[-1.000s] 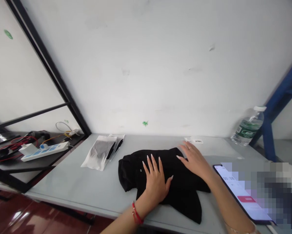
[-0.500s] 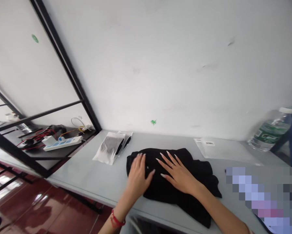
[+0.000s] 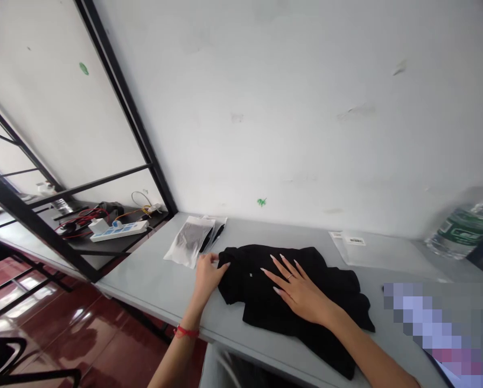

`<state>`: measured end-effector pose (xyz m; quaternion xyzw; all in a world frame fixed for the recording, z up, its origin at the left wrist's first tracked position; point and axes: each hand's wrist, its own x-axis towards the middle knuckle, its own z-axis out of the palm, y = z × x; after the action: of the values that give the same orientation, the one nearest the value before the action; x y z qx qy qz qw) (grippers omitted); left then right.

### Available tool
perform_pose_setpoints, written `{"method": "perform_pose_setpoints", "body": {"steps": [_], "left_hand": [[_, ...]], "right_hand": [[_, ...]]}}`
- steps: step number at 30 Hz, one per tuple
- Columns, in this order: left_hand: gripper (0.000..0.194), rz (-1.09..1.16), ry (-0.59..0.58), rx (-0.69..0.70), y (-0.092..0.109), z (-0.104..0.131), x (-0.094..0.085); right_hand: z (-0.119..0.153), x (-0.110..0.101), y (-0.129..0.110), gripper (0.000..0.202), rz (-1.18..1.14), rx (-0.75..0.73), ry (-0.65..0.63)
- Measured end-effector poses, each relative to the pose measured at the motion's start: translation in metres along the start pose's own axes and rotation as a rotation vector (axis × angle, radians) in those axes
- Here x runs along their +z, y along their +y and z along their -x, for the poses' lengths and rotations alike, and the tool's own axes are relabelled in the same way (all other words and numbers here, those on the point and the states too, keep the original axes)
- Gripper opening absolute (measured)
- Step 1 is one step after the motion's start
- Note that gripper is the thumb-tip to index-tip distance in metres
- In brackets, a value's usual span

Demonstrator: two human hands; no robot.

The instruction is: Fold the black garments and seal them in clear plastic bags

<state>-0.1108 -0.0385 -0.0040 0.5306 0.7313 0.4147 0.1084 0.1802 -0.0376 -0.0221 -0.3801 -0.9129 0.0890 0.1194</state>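
A black garment (image 3: pixel 261 311) lies spread and partly folded on the grey table (image 3: pixel 152 285), with a small white mark on its upper side. At its left edge, my left hand (image 3: pixel 208 277) pinches the cloth, the thumb on top and the fingers curled at the far side. My right hand (image 3: pixel 301 295) rests flat on the middle of the garment, its fingers spread and a ring on one of them. Just beyond my left hand are plastic bags (image 3: pixel 189 240) with dark contents.
A clear flat bag (image 3: pixel 386 256) with white labels lies behind the garment. Against the wall at the right leans a large water bottle (image 3: pixel 465 231). A black metal frame (image 3: pixel 130 108) borders the left, with a power strip (image 3: pixel 120 231) and cables beyond. Blurred blocks cover the lower right.
My left hand has moved left from lying on the cloth to gripping its left edge, where a flap now sticks out. My right hand stays on the garment. The view has shifted slightly left.
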Motion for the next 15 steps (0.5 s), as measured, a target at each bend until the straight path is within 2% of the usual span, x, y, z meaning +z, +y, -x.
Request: {"method": "perform_pose_setpoints", "body": {"steps": [3,6,10,12,15], "left_hand": [[0.019,0.097,0.100,0.128,0.016,0.007,0.006],[0.016,0.195,0.058,0.221,0.045,0.019,0.014],[0.017,0.220,0.016,0.316,0.093,0.036,0.029],[0.018,0.189,-0.002,0.354,0.115,0.048,0.039],[0.020,0.020,-0.047,0.361,0.139,0.069,0.061]], "right_hand": [[0.000,0.003,0.001,0.052,0.003,-0.010,0.018],[-0.001,0.006,0.002,0.053,0.011,-0.008,0.038],[-0.001,0.005,0.004,0.051,-0.036,-0.007,0.031],[-0.001,0.002,0.007,0.057,-0.129,-0.005,0.003],[0.000,-0.004,0.018,0.077,-0.385,0.030,0.006]]}}
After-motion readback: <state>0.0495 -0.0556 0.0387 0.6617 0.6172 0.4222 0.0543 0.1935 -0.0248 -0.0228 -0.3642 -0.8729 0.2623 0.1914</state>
